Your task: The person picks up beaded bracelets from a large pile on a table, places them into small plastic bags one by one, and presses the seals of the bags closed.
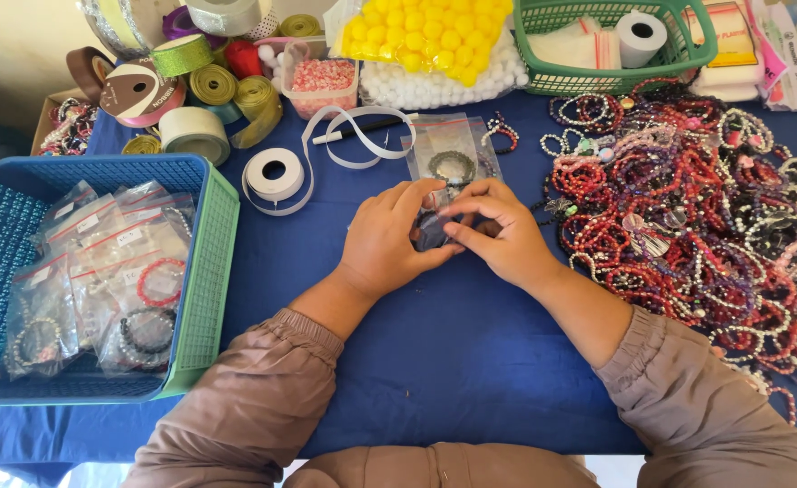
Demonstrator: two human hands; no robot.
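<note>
my brown sleeves (263, 407) sat closest. both hands, left hand (385, 239) and right hand (498, 230), pinched a small clear bag (430, 230) mid-table, near the bead pile (697, 190). tip: i'd say keep the opening flat before sealing.

- Two hands, the left hand (385, 237) and right hand (498, 230), meet at centre.
- Two baskets: a blue basket (201, 271) near left, a green basket (597, 81) far right.
- One white tape roll (275, 173) lies left of the hands.
- One paper roll (641, 36) sits far right.
</note>
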